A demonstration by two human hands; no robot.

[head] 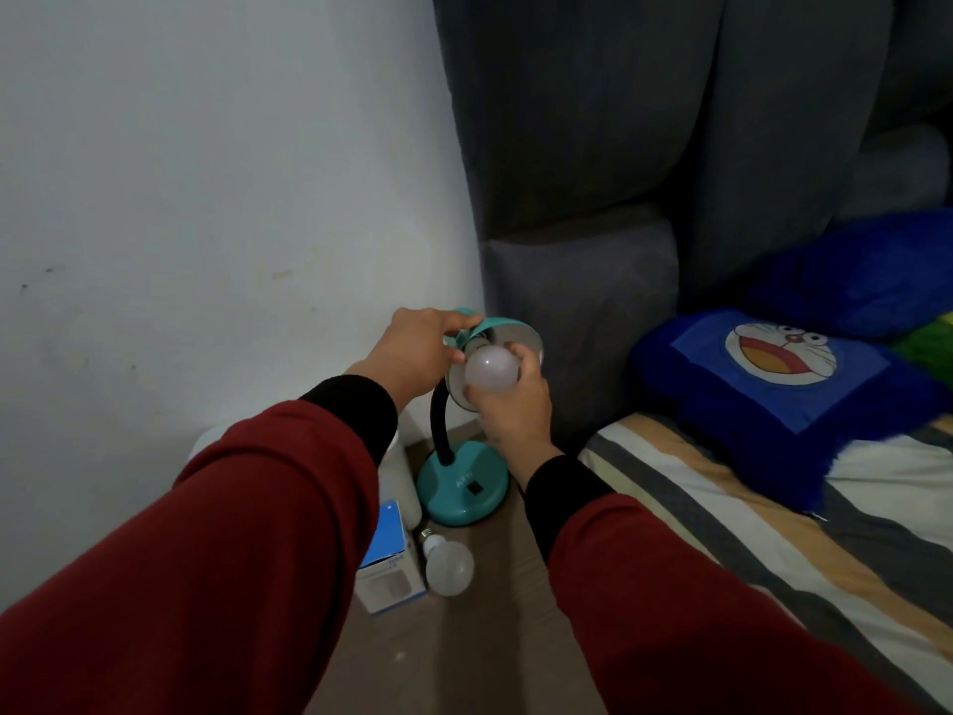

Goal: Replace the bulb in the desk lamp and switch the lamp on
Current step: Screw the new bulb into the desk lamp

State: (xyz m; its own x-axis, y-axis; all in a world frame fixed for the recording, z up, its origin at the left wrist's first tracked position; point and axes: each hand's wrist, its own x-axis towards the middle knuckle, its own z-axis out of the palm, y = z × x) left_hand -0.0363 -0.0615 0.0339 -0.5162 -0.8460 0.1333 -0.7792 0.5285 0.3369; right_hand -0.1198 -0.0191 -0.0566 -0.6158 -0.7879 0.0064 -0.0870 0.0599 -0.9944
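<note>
- The left hand grips the rim of the teal lamp shade, steadying it so that its mouth faces the person.
- The right hand has its fingers curled round the white bulb at the shade, whose globe sits at the mouth of the shade; its base is hidden, so I cannot tell whether it is seated in the socket.
- A second bulb lies loose on the bedside surface, near its front, just beside a blue and white bulb box. Which bulb is the old one cannot be told for sure.
- Judged step: a bulb is being turned in the socket, either in or out. The lamp is dark.
- The next move calls for a steady shade and a gentle twist on the globe, straight on the thread, then a reach down to the switch on the lamp base.
- The base stands toward the back of the brown surface, the black gooseneck rising from it.
- Around: a pale wall to the left, a grey padded headboard behind, and a bed with a striped sheet and a blue cartoon cushion to the right.
</note>
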